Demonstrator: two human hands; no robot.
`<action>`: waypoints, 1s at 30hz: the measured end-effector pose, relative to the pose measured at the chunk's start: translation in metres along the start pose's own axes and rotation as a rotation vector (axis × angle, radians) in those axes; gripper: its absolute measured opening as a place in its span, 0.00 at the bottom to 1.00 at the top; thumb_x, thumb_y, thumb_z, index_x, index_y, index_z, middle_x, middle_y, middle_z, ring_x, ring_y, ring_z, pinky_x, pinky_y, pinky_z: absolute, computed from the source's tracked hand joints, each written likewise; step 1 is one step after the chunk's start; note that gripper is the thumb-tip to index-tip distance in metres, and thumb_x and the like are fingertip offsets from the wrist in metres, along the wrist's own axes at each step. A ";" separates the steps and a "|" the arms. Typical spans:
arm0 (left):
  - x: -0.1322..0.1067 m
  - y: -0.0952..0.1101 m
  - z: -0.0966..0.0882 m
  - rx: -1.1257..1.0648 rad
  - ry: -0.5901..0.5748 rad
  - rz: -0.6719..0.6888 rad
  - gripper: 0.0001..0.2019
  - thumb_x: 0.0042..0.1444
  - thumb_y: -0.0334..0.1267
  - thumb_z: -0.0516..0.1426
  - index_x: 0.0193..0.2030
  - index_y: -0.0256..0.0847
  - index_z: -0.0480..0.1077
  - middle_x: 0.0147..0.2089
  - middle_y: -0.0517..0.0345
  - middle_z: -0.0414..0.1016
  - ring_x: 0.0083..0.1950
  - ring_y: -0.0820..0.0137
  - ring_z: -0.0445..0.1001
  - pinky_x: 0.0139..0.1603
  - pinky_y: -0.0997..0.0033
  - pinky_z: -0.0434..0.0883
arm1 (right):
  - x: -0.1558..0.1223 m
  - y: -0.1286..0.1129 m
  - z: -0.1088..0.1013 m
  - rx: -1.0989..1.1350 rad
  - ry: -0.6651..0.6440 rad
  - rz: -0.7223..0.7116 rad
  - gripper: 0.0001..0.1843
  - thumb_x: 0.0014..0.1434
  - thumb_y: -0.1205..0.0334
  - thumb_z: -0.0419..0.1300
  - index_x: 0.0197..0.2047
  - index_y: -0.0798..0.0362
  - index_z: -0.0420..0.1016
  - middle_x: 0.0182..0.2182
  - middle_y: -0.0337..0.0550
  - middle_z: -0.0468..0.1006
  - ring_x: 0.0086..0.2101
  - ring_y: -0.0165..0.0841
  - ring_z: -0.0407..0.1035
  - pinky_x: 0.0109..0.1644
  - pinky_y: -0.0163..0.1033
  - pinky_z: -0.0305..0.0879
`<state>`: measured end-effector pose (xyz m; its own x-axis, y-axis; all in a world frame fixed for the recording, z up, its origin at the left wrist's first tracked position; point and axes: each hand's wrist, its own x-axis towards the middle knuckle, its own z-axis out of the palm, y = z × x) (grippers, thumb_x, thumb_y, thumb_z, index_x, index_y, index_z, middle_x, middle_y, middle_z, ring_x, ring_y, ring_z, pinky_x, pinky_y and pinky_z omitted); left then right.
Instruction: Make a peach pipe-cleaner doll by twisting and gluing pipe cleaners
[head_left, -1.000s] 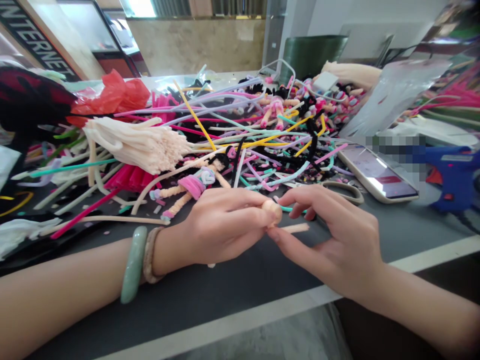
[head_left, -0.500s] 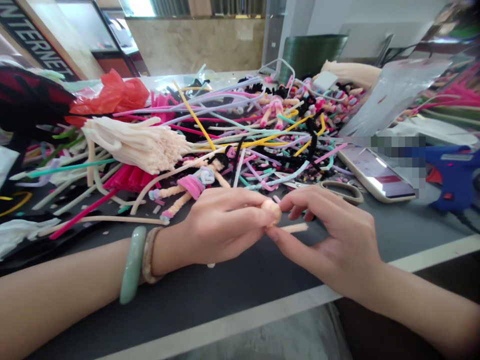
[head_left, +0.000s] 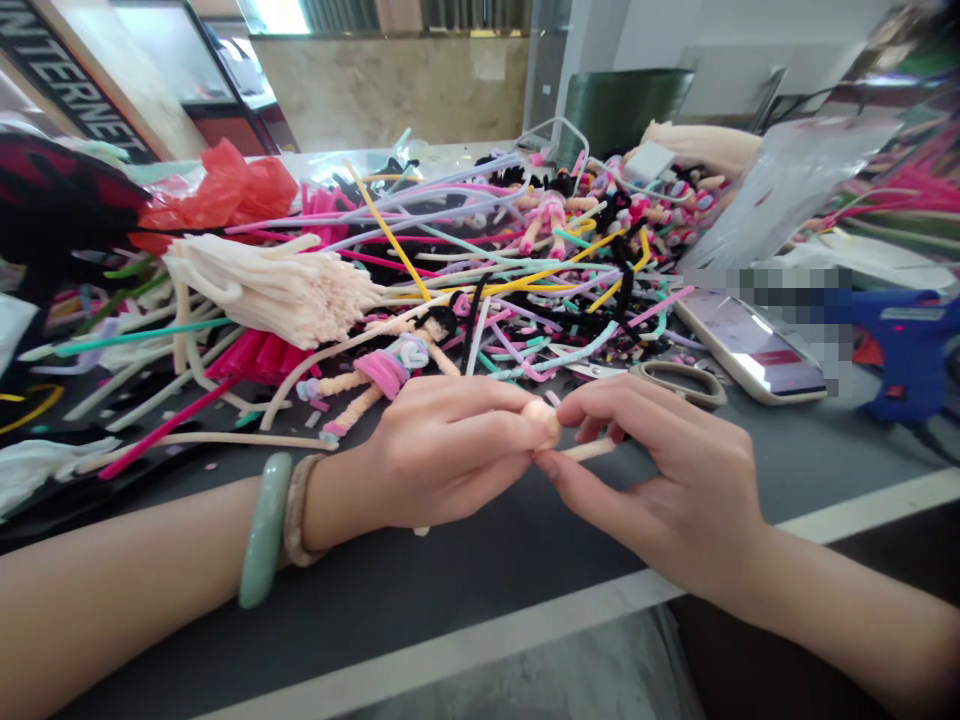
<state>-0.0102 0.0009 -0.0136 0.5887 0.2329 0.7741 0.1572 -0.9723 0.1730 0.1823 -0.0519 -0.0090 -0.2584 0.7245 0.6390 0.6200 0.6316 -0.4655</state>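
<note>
Between my hands is a peach pipe cleaner [head_left: 543,422] wound into a small ball, with a straight tail sticking out to the right. My left hand [head_left: 457,450], with a green bangle on its wrist, pinches the ball from the left. On the other side, the thumb and forefinger of my right hand [head_left: 652,470] close on the ball's right edge; its other fingers curl behind the tail. Just beyond my left hand lies a pipe-cleaner doll [head_left: 384,372] in pink and lilac. Scissors [head_left: 679,385] rest behind my right hand.
A bundle of cream pipe cleaners [head_left: 270,290] lies at left on a heap of coloured ones. Finished dolls [head_left: 551,215] are piled at the back. At right are a phone [head_left: 757,345] and a blue glue gun [head_left: 907,360]. The table's pale edge [head_left: 480,640] runs in front.
The pipe cleaner's tail has swung slightly upward, nearer my right fingers. My right forefinger has shifted a little left against the ball. My left hand has barely moved.
</note>
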 end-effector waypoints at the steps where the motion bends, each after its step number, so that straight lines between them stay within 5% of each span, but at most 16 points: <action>1: 0.000 0.000 0.000 -0.001 0.001 0.001 0.08 0.53 0.26 0.61 0.39 0.40 0.72 0.38 0.52 0.81 0.37 0.71 0.80 0.36 0.76 0.78 | 0.000 0.000 0.000 -0.002 0.002 -0.003 0.07 0.52 0.69 0.64 0.35 0.52 0.71 0.29 0.40 0.77 0.31 0.30 0.72 0.36 0.35 0.68; 30: 0.001 0.001 0.002 -0.020 0.030 -0.043 0.11 0.50 0.24 0.62 0.40 0.36 0.70 0.35 0.54 0.81 0.37 0.71 0.80 0.39 0.77 0.77 | 0.001 0.001 -0.001 0.060 -0.010 0.030 0.09 0.52 0.72 0.62 0.36 0.50 0.72 0.31 0.38 0.79 0.30 0.29 0.73 0.34 0.35 0.70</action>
<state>-0.0079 -0.0004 -0.0142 0.5579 0.2739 0.7834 0.1653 -0.9617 0.2185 0.1838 -0.0509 -0.0081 -0.2483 0.7456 0.6184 0.5819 0.6251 -0.5202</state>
